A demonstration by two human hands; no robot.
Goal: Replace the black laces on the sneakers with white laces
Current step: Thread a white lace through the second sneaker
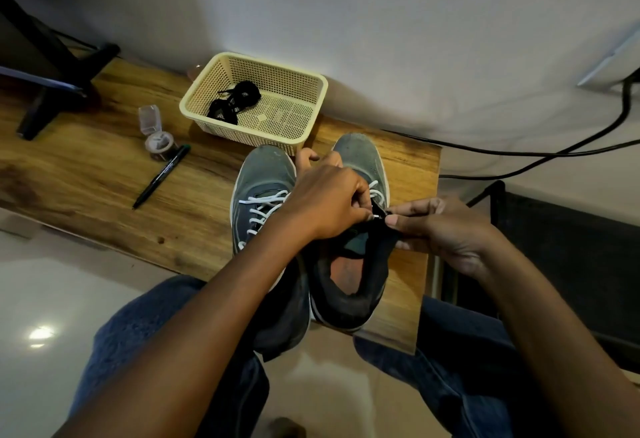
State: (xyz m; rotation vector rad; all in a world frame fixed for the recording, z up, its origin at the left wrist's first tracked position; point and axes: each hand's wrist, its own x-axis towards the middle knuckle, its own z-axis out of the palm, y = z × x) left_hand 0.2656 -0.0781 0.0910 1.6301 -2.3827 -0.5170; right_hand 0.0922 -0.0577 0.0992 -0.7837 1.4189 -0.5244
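From the head camera, two grey sneakers stand side by side on the right end of a wooden table [86, 167], toes toward the wall and heels at the near edge. The left sneaker [265, 174] overhangs that edge with its heel and is already threaded with a white lace [263, 207]. The right sneaker [360, 160] sits near the table's right-hand edge, with only a narrow strip of wood beside it; its own white lace [377, 193] crosses the upper eyelets.

The left hand [329, 202] reaches across the left sneaker, fingers curled, pinching the white lace tip at the right sneaker's top eyelets. The right hand [440, 226] comes in from beyond the table's right edge, thumb and fingers pinched on the dark collar of the right sneaker, just beside the left hand's fingertips.

Behind the toes, almost touching them, a cream plastic basket [304, 91] rests against the wall, holding the bundled black laces [230, 101]. To the left lies open wood, broken only by a black marker [161, 177] and a small clear container [154, 132] near the basket.
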